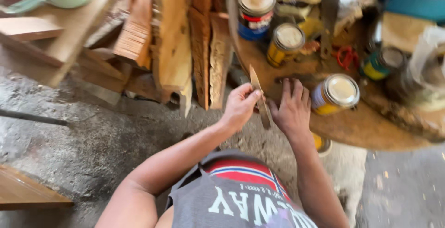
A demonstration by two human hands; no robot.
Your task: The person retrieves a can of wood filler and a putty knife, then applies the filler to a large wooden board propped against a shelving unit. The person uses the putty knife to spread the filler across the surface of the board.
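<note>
My left hand point(240, 105) grips a thin, flat wooden stick point(259, 99) that stands nearly upright, its tip pointing up over the edge of a round wooden table point(361, 128). Just right of the stick, my right hand point(292, 110) lies flat with fingers spread on the table's rim and holds nothing. The stick's lower end passes between the two hands. My grey sleeveless shirt point(232, 200) fills the bottom of the view.
Several lidded paint cans stand on the table, among them a blue and red can point(255, 10), two yellow cans point(284, 43) point(335, 93) and a green can point(383, 63). Rough wooden planks point(174, 38) lean to the left of the table. Below is a concrete floor point(92, 135).
</note>
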